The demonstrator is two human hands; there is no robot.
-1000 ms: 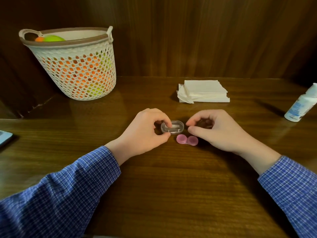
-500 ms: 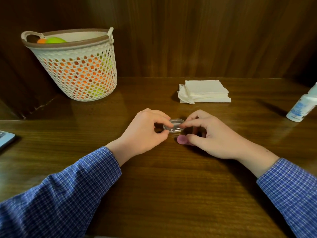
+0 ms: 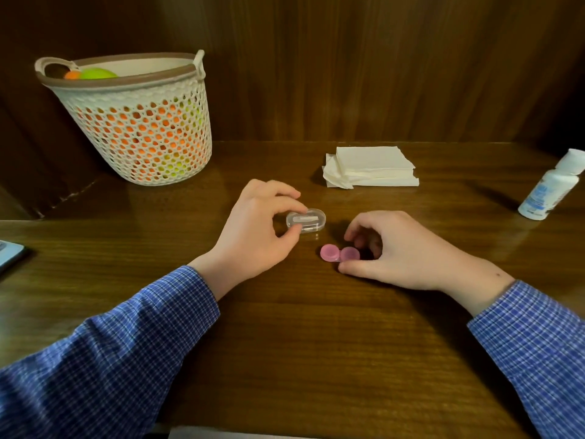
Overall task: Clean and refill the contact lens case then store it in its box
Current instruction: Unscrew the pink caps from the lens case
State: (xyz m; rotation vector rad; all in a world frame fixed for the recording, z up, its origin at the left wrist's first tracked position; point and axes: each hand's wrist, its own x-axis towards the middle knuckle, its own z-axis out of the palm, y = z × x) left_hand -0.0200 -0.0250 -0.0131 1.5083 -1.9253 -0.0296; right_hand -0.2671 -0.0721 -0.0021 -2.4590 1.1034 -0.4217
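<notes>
— While my left hand [image 3: 253, 229] pinches the clear box [image 3: 306, 220] between thumb and forefinger, where do you see the case?

— My case [image 3: 339, 254] is pink and it lies flat on the table [image 3: 285, 343], just beside the box and a little nearer to me. My right hand [image 3: 395, 251] is curled around its right end. The thumb touches the near edge of the right cup, and the fingers bend over the far side. I cannot tell if they press it or only touch.

— And the box, is it lifted?

— It rests on the table or very close to it; I cannot tell exactly. The other fingers of my left hand are folded loosely.

— What else is on the table?

— A stack of tissues [image 3: 372, 166] lies behind the box. A white bottle [image 3: 552, 185] stands at the far right, leaning in the view. A white basket [image 3: 139, 122] with holes stands at the back left, and orange and green things are inside it.
</notes>
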